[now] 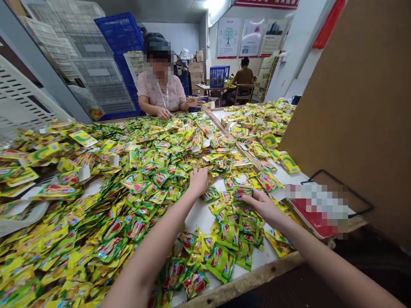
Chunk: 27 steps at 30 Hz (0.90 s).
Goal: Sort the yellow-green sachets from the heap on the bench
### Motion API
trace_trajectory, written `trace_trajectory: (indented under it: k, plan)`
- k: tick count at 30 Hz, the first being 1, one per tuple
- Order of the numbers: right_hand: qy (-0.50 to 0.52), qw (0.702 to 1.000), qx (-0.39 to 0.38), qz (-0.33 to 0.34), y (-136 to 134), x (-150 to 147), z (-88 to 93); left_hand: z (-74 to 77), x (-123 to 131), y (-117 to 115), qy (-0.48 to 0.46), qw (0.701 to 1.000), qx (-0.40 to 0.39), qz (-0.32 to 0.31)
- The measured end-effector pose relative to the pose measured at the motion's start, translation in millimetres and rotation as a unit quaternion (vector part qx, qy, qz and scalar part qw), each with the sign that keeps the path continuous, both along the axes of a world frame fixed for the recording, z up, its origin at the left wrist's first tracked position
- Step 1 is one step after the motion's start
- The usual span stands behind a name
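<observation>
In front of the wooden divider (251, 159), the right hand (262, 205) pinches a green packet (241, 193); left of the divider, the left hand (199, 181) (whether gripping anything cannot be told) curls over heaped packets (160, 177).

Posters (228, 37) on pale wall (213, 50); bright overhead light (215, 5); brown panel (349, 107) at right.

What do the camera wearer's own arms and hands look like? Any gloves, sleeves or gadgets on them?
Both the left hand and the right hand are gloveless. The slender left forearm and right forearm are bare; no sleeve, watch, bracelet, cable or marking shows. Finer details, such as the nails, are too small to make out.
</observation>
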State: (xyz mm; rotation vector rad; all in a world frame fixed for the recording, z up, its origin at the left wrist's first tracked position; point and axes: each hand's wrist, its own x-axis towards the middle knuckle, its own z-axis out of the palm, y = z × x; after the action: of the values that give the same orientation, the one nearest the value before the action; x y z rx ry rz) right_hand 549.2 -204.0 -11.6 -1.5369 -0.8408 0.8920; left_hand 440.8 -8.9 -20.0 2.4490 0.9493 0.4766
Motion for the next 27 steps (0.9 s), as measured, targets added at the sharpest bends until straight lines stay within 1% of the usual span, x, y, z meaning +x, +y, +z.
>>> trace_trajectory:
  k: [1,3,5,7,10,12,13,15,17,19,20,21,22,24,25,27]
  plan:
    - [0.035,0.999,0.001,-0.027,1,0,-0.7,2.4,-5,-3,-0.019,1.000,-0.003,-0.006]
    - [0.068,0.995,0.012,-0.071,6,-1,-2.2,8.8,-17,-13,-0.062,0.998,-0.019,-0.017]
    - [0.106,0.990,0.035,-0.090,15,-8,-2.1,13.5,-28,-28,-0.105,0.993,-0.049,-0.021]
    - [0.172,0.980,0.063,-0.082,24,-21,-0.2,13.8,-34,-47,-0.142,0.987,-0.080,-0.012]
    - [0.267,0.957,0.104,-0.035,33,-45,3.2,8.9,-34,-75,-0.183,0.977,-0.109,0.030]
    - [0.284,0.951,0.120,-0.011,34,-54,3.9,7.5,-27,-85,-0.194,0.974,-0.107,0.048]
    - [0.279,0.952,0.125,-0.012,34,-55,3.8,8.2,-22,-84,-0.185,0.978,-0.093,0.040]
    - [0.260,0.955,0.132,-0.053,33,-49,2.9,12.3,-7,-71,-0.147,0.988,-0.049,0.001]
    - [0.249,0.949,0.143,-0.126,32,-37,2.1,16.8,12,-43,-0.106,0.994,-0.004,-0.025]
    - [0.240,0.937,0.161,-0.198,32,-24,2.2,18.4,33,-7,-0.081,0.996,0.032,-0.014]
    - [0.230,0.932,0.170,-0.223,32,-19,2.5,17.6,43,10,-0.069,0.996,0.053,-0.006]
    - [0.218,0.931,0.174,-0.234,32,-15,2.8,16.0,52,26,-0.056,0.996,0.072,-0.003]
    - [0.204,0.936,0.172,-0.230,31,-13,3.1,14.2,59,38,-0.045,0.995,0.090,-0.001]
    - [0.163,0.957,0.150,-0.188,29,-12,3.0,12.4,66,53,-0.031,0.992,0.121,-0.003]
    - [0.126,0.969,0.139,-0.163,28,-13,2.8,13.7,65,54,-0.029,0.990,0.136,-0.006]
    - [-0.008,0.983,0.132,-0.131,25,-15,1.9,22.5,55,48,-0.032,0.985,0.168,-0.021]
